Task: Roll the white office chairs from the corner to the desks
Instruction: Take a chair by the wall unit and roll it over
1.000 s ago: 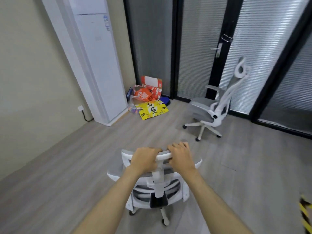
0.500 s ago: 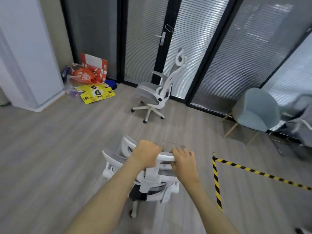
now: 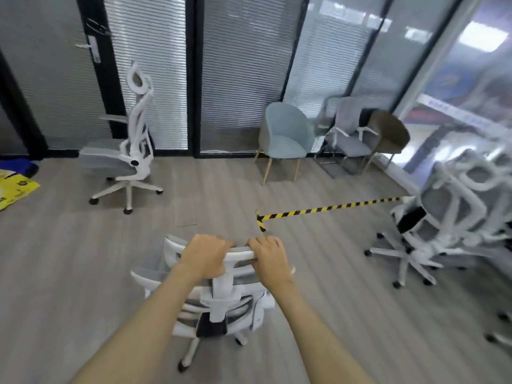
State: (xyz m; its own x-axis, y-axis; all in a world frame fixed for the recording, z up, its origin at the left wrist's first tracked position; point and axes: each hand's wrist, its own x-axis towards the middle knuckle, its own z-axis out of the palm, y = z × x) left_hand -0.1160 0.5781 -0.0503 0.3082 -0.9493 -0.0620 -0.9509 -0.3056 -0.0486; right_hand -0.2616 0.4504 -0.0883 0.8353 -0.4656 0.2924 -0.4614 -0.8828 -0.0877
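A white office chair (image 3: 221, 306) with grey mesh stands right in front of me, seen from behind and above. My left hand (image 3: 203, 256) grips the left part of its headrest bar, and my right hand (image 3: 270, 259) grips the right part. A second white office chair (image 3: 124, 159) stands apart near the glass door at the back left. More white office chairs (image 3: 448, 223) are bunched together at the right edge, blurred.
Yellow-and-black tape (image 3: 327, 210) runs across the wooden floor ahead to the right. A light blue armchair (image 3: 285, 137), a grey visitor chair (image 3: 352, 134) and a brown chair (image 3: 390, 134) stand by the glass wall. A yellow carton (image 3: 13, 189) lies at far left.
The view has swung right, with the chair turned in both hands. The white cabinet and red boxes left the view; the blue armchair, the tape and the chair cluster came in.
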